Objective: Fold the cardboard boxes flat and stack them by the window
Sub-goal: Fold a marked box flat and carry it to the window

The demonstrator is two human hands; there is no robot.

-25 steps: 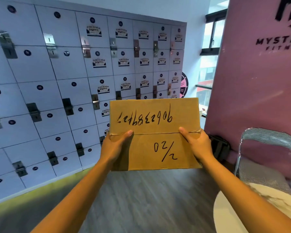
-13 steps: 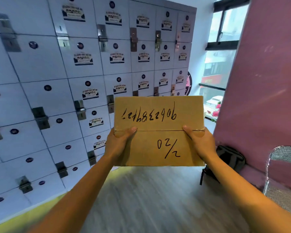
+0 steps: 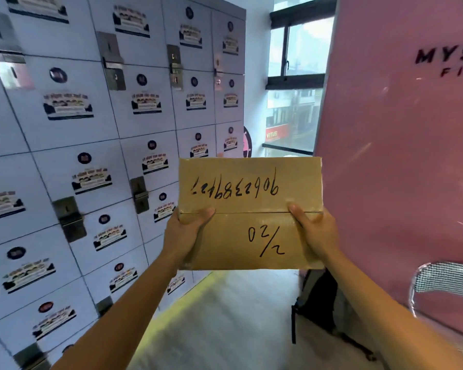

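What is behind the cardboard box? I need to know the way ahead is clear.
Above the cardboard box, held by the left hand and right hand, the window shows. The floor directly behind it is covered.

The floor [image 3: 225, 324] is a pale grey surface with a faint wood-grain pattern. A yellow-green strip [image 3: 171, 305] runs along its left edge at the base of the lockers [image 3: 96, 166]. A black bag [image 3: 317, 305] rests on the floor against the pink wall [image 3: 385, 182], beside a metal chair [image 3: 444, 284] with a mesh back.
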